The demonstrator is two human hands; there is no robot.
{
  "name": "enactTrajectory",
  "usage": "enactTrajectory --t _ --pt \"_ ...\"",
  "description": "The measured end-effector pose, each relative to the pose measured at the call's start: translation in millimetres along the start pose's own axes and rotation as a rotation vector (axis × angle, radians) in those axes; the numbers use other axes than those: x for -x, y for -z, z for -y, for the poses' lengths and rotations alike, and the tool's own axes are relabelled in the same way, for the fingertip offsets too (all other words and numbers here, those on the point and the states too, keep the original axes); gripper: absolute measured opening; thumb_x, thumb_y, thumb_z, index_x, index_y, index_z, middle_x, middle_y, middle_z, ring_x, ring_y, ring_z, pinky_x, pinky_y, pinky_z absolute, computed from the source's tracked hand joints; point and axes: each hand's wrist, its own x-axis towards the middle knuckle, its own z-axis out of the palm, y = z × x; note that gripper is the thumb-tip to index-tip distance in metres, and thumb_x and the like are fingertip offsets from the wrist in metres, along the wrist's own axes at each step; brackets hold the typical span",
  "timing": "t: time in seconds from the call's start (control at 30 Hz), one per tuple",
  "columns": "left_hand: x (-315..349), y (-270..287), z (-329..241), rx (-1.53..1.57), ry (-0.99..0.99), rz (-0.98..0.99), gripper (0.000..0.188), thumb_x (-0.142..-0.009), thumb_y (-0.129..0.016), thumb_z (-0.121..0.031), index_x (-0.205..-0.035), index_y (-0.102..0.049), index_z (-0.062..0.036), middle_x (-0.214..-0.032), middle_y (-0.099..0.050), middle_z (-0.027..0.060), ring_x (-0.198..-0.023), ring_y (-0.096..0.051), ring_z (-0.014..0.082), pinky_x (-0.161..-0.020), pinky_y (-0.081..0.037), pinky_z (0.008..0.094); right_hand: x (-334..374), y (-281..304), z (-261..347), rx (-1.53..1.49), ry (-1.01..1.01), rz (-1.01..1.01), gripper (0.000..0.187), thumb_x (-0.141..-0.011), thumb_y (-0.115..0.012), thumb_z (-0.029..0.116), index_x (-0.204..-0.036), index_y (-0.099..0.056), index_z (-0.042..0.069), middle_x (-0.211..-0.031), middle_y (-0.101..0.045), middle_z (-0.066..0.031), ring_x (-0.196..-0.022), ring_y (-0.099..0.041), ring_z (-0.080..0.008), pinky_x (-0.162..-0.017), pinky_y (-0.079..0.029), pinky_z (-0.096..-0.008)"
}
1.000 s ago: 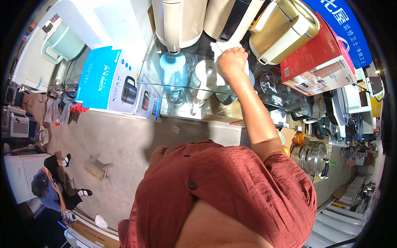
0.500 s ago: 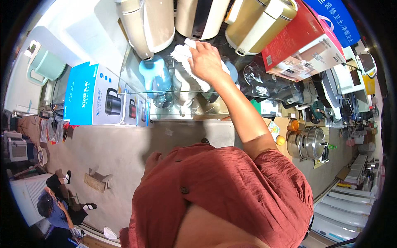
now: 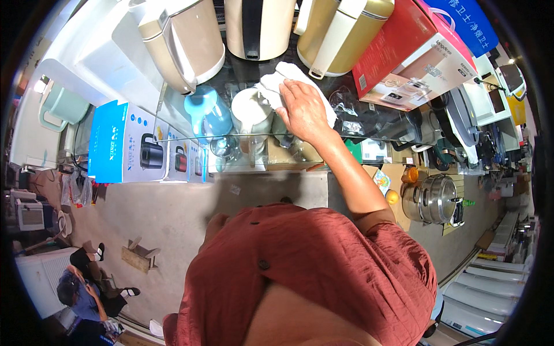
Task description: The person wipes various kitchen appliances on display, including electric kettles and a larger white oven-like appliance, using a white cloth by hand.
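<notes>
One right hand point(image 3: 304, 109), fingers nearly straight and close together, presses flat on a white cloth point(image 3: 285, 72) at upper centre, over a glass countertop point(image 3: 243, 71). Above it stands a gold jug point(image 3: 363, 32). Lettering marks a red-and-white carton point(image 3: 398, 57), upper right, and a blue-and-white kettle box point(image 3: 128, 144), left.

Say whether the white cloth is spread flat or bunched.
Bunched, at least partly: the white cloth shows creases and an uneven edge; the right hand hides its middle.
</notes>
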Motion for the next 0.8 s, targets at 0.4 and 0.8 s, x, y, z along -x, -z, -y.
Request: enactTrajectory --t 0.4,0.8 --pt "-41 -41 62 -0.145 -0.145 -0.019 0.031 -0.091 -0.057 -0.025 -0.107 -0.062 0.0009 -0.102 -0.063 0.0182 -0.096 -0.062 0.031 -0.083 -0.049 0.0386 32 20 -60 -0.053 0.015 0.068 0.05 -0.084 -0.062 0.02 -0.13 -0.052 0.003 -0.135 -0.052 -0.0167 -0.126 -0.048 -0.0325 -0.108 -0.035 -0.0425" --pt "-23 -52 22 -0.166 -0.097 -0.012 0.03 -0.091 -0.054 -0.025 -0.105 -0.062 -0.0005 -0.103 -0.063 0.0189 -0.096 -0.06 0.0338 -0.083 -0.048 0.0414 61 27 -73 0.104 -0.205 -0.021 0.051 -0.081 -0.064 0.021 -0.126 -0.054 0.001 -0.131 -0.053 -0.0201 -0.123 -0.048 -0.0339 -0.106 -0.033 -0.0457"
